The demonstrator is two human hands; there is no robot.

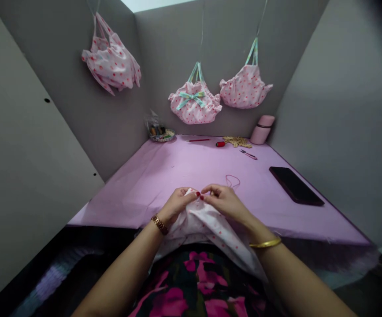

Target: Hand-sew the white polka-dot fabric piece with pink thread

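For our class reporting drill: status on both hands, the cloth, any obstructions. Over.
Left hand gripping dotted cloth. Right hand at the cloth's upper edge, grip unclear. Red thread looped just beyond right hand; nothing seen blocking either hand.

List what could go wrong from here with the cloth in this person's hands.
1. The loose loop of red thread lies on the table close to the right hand, so it might tangle or knot.
2. The fingertips of the left hand and right hand meet at the cloth; if a needle is there, too small to tell, it could prick one.
3. The left wrist's metal band sits close beside the cloth and may snag it.
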